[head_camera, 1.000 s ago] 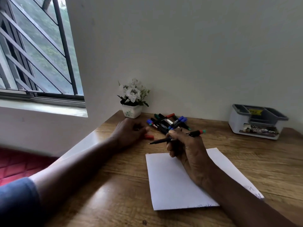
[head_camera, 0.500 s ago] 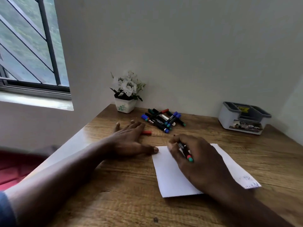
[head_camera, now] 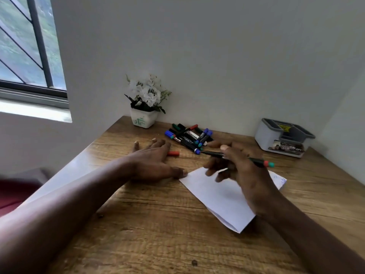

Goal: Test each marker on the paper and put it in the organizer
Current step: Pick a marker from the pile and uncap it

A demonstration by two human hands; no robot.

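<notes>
My right hand point(head_camera: 240, 171) holds a thin black marker point(head_camera: 256, 160) with a red and green end, lifted just above the white paper point(head_camera: 215, 192); the marker lies almost level, its tip pointing left. My left hand point(head_camera: 154, 163) rests flat on the desk with fingers spread, its thumb touching the paper's left corner. A red cap point(head_camera: 173, 153) lies beside the left hand's fingers. A pile of several markers point(head_camera: 189, 136) sits near the wall. The grey and white organizer point(head_camera: 284, 137) stands at the back right; nothing shows in its compartments.
A white pot of white flowers point(head_camera: 145, 107) stands in the desk's back left corner. The wooden desk point(head_camera: 158, 234) meets the wall behind and on the right. A window is at the upper left. Blue scribbles mark the paper's right edge.
My right hand has lifted off the paper and turned the marker from pointing down to nearly level. The paper has rotated a little. My left hand stays flat at the paper's corner.
</notes>
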